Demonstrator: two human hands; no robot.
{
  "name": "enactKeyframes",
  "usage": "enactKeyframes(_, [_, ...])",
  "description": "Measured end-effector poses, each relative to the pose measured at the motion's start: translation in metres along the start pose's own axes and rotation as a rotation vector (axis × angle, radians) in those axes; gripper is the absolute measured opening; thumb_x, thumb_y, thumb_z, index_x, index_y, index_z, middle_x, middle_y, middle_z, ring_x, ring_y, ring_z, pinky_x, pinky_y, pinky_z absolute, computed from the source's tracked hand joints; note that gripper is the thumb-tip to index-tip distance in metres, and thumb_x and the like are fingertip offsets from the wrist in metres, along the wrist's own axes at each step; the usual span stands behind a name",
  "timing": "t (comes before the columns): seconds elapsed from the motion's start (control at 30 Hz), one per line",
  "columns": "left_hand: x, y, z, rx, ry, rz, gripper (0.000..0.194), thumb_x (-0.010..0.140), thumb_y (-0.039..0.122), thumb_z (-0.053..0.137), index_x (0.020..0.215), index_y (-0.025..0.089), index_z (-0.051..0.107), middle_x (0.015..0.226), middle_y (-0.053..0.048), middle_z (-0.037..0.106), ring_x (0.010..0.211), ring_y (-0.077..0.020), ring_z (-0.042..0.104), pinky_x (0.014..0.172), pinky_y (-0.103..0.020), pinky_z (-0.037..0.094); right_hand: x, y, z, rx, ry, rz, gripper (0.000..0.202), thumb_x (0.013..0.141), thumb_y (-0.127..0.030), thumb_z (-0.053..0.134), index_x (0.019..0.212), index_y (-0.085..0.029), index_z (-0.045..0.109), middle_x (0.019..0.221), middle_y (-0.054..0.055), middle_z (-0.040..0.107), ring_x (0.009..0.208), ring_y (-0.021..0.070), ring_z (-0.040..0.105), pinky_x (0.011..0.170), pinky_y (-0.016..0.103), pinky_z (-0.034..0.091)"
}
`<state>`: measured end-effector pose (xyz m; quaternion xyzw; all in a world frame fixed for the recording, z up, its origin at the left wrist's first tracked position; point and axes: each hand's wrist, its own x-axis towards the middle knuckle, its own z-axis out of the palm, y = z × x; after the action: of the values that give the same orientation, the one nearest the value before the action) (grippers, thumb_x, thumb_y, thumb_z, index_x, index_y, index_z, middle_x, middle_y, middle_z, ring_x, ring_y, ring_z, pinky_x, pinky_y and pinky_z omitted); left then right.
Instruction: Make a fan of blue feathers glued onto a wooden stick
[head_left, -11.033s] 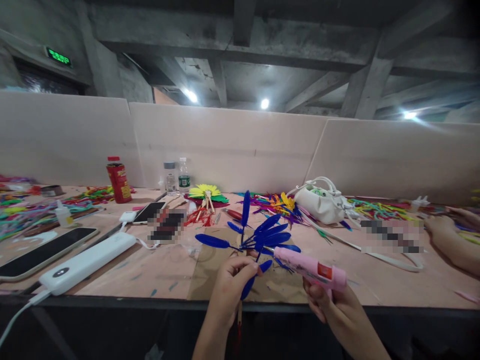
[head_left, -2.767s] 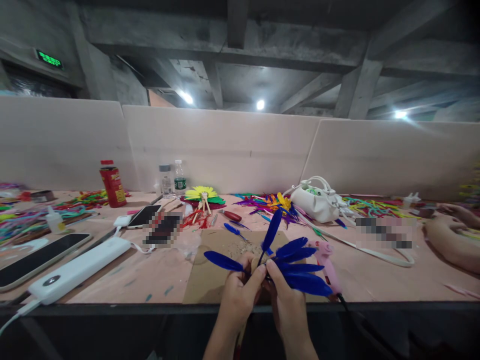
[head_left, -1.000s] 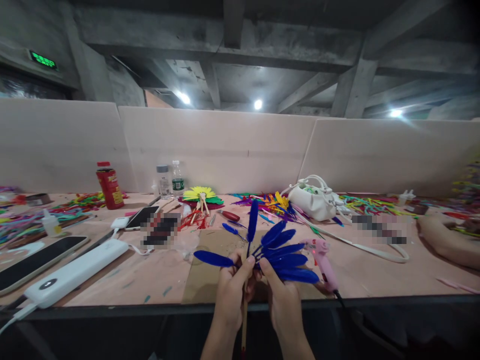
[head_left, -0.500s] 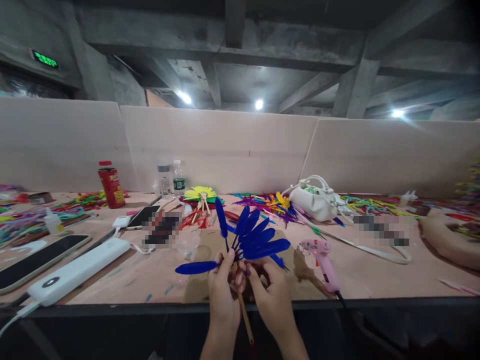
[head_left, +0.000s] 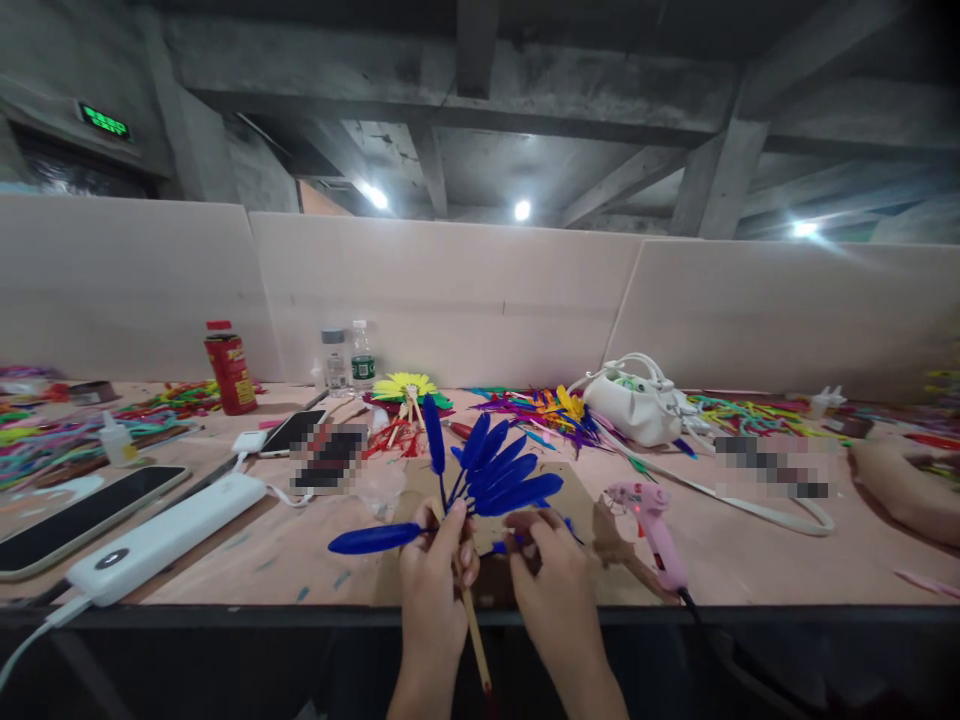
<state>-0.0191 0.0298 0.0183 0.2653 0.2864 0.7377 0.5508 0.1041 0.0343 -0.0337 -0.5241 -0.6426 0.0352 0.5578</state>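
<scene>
1. Blue feather fan (head_left: 501,468): above the cardboard sheet (head_left: 390,575) at the tabletop's (head_left: 262,560) near edge. 1 feather points left, 1 stands nearly upright, and about 5 spread to the right.
2. Left hand (head_left: 433,600): closed around the top of the wooden stick (head_left: 478,645), thumb pressed over the gathered quills. The stick slants down past the edge.
3. Right hand (head_left: 556,590): partly open, fingers bent, just right of the quills. Blue shows by its fingertips; whether it pinches anything, I cannot tell.
4. Pink hot glue gun (head_left: 658,535): on the tabletop, beyond the right hand, a small red light showing.
5. The step looks like steadying and adjusting feathers at the stick's top. Any move there would call for a firm left grip and light right fingertips, without bending the quills.
</scene>
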Motion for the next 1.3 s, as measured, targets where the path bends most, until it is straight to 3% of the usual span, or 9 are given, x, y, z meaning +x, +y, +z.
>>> enactKeyframes(0.23, [0.008,0.026,-0.013,-0.01,0.088,0.063,0.045,0.059,0.037,0.092,0.074,0.021,0.052,0.057,0.002,0.067,0.038,-0.0049,0.043,0.032,-0.011,0.032,0.006,0.036,-0.031,-0.559,-0.04,0.111,0.037,0.084,-0.013,0.059,0.114,-0.02,0.08,0.121,0.018,0.071,0.11,0.0416,0.063,0.089,0.05,0.05])
enactKeyframes(0.37, [0.013,0.029,-0.019,-0.029,0.105,0.093,0.043,0.058,0.033,0.091,0.071,0.02,0.053,0.055,0.002,0.066,0.037,-0.0042,0.041,0.032,-0.011,0.03,0.009,0.036,-0.037,-0.584,-0.083,0.139,0.035,0.088,-0.012,0.055,0.108,-0.02,0.082,0.111,0.015,0.077,0.104,0.0375,0.068,0.09,0.047,0.05])
enactKeyframes(0.47, [0.015,0.028,-0.02,-0.049,0.101,0.089,0.042,0.057,0.03,0.091,0.071,0.02,0.052,0.055,0.002,0.066,0.038,-0.0045,0.041,0.032,-0.011,0.031,0.011,0.038,-0.038,-0.566,-0.099,0.154,0.034,0.087,-0.009,0.053,0.092,-0.022,0.084,0.096,0.011,0.08,0.091,0.0315,0.073,0.081,0.04,0.052])
enactKeyframes(0.57, [0.015,0.028,-0.02,-0.056,0.104,0.089,0.04,0.059,0.029,0.089,0.072,0.02,0.053,0.056,0.003,0.066,0.037,-0.0044,0.041,0.033,-0.011,0.031,0.012,0.042,-0.037,-0.569,-0.093,0.181,0.035,0.085,-0.005,0.052,0.093,-0.022,0.082,0.095,0.011,0.08,0.085,0.0292,0.075,0.072,0.036,0.052])
enactKeyframes(0.77, [0.017,0.032,-0.024,-0.205,0.21,0.121,0.027,0.066,0.026,0.08,0.077,0.019,0.056,0.055,0.002,0.066,0.037,-0.0049,0.043,0.034,-0.012,0.031,0.01,0.043,-0.035,-0.609,-0.047,0.194,0.036,0.09,-0.005,0.045,0.11,-0.01,0.075,0.106,0.02,0.076,0.099,0.0331,0.072,0.081,0.04,0.052])
enactKeyframes(0.9, [0.02,0.034,-0.028,-0.302,0.249,0.101,0.017,0.074,0.021,0.073,0.076,0.018,0.056,0.056,0.001,0.065,0.037,-0.0052,0.043,0.035,-0.012,0.032,0.016,0.03,-0.04,-0.636,-0.066,0.181,0.028,0.093,-0.013,0.054,0.112,-0.009,0.075,0.118,0.023,0.071,0.112,0.0373,0.067,0.092,0.044,0.049])
enactKeyframes(1.07, [0.022,0.036,-0.029,-0.397,0.286,0.079,0.009,0.084,0.018,0.064,0.077,0.016,0.058,0.056,0.0,0.062,0.036,-0.0043,0.042,0.035,-0.012,0.031,0.071,-0.001,-0.032,-0.626,-0.233,0.115,0.028,0.098,-0.018,0.056,0.12,-0.018,0.073,0.118,0.014,0.074,0.109,0.0279,0.07,0.094,0.038,0.051])
enactKeyframes(1.17, [0.022,0.037,-0.028,-0.414,0.284,0.082,0.008,0.085,0.017,0.063,0.077,0.016,0.058,0.057,0.0,0.062,0.037,-0.0043,0.042,0.035,-0.012,0.031,0.121,-0.014,-0.003,-0.651,-0.4,0.094,0.018,0.1,-0.022,0.062,0.115,-0.018,0.072,0.11,0.009,0.075,0.103,0.0236,0.071,0.092,0.04,0.055])
enactKeyframes(1.3, [0.021,0.036,-0.027,-0.395,0.29,0.081,0.011,0.082,0.019,0.066,0.075,0.016,0.058,0.056,0.0,0.063,0.036,-0.0047,0.042,0.034,-0.013,0.031,0.161,-0.013,0.042,-0.692,-0.558,0.076,0.031,0.098,-0.035,0.069,0.123,-0.016,0.066,0.123,0.01,0.068,0.104,0.0236,0.07,0.089,0.043,0.059])
